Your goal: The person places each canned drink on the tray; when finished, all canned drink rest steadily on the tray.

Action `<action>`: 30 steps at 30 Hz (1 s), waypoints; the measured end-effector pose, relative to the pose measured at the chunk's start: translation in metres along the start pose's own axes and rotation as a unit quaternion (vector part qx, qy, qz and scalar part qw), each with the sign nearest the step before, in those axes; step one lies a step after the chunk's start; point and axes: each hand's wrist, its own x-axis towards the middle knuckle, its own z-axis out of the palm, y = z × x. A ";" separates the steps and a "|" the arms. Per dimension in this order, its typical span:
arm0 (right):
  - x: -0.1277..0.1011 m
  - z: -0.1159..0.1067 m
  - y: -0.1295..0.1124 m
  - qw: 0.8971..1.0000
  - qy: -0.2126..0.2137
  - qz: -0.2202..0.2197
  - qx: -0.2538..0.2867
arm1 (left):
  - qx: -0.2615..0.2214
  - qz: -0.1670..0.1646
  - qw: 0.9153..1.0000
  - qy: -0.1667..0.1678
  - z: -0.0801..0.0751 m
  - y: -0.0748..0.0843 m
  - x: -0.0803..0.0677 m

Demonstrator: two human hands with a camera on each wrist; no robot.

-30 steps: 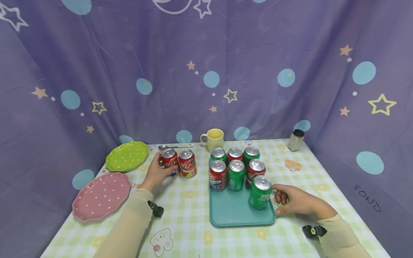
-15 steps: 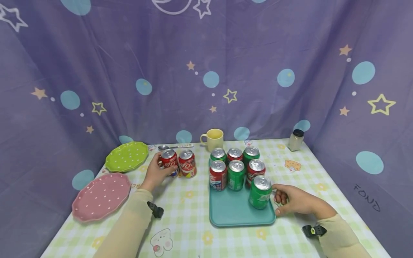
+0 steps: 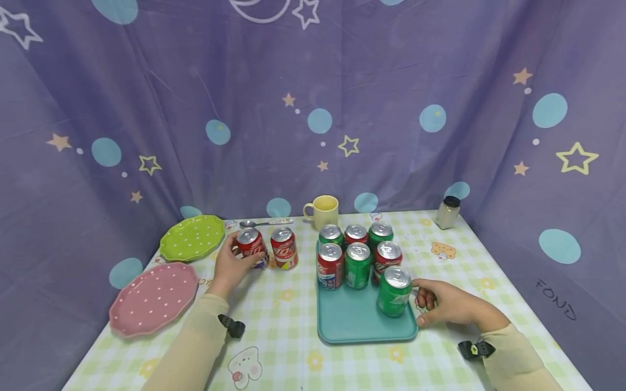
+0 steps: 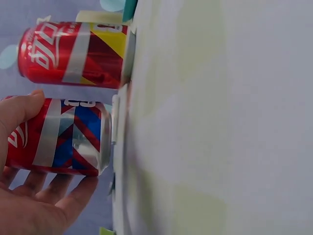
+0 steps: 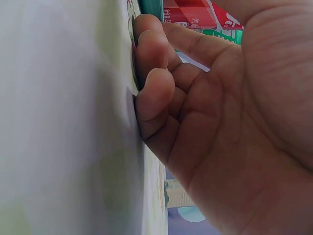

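From the head view, the left hand [image 3: 230, 266] wraps around a red can [image 3: 250, 248] that stands on the counter [image 3: 288, 320], near the green plate [image 3: 192, 237]. A second red can [image 3: 284, 248] stands just beside it on the right, a narrow gap between the two. The right hand [image 3: 447, 304] rests on the counter by the right edge of the teal tray [image 3: 352, 326], its fingers curled under and holding nothing; the thumb points toward the green can [image 3: 394, 291] at the tray's front right corner, and whether it touches the can is hard to tell from here. Six more cans stand in two rows at the back of the tray. Behind them are a yellow mug [image 3: 324, 210], a spoon [image 3: 266, 222] and a small jar [image 3: 448, 212]; a pink plate [image 3: 154, 297] lies at the front left.

In the left wrist view, the grip is clamped on the red can [image 4: 63, 137]: the thumb lies over one side and the fingers [image 4: 73, 198] curve round the other. The can's base sits on or just at the counter. The second red can [image 4: 78, 55] stands free beside it, untouched.

In the right wrist view, the right hand [image 5: 215, 122] has its fingers [image 5: 154, 83] folded together, knuckles pressed to the counter, with nothing inside the grip. A strip of the tray and bits of can labels show beyond the fingers.
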 end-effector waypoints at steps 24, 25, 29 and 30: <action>-0.001 -0.001 -0.001 1.000 0.000 -0.007 -0.005 | -0.025 0.146 0.989 0.018 0.007 0.083 -0.061; 0.000 -0.001 -0.001 1.000 0.000 -0.007 -0.003 | -0.024 0.152 0.988 0.013 0.009 0.087 -0.064; 0.000 -0.001 0.001 1.000 -0.002 -0.010 -0.005 | -0.022 0.170 0.985 -0.021 0.020 0.103 -0.076; 0.000 -0.001 0.001 1.000 -0.002 -0.010 -0.005 | -0.021 0.176 0.984 -0.032 0.023 0.105 -0.078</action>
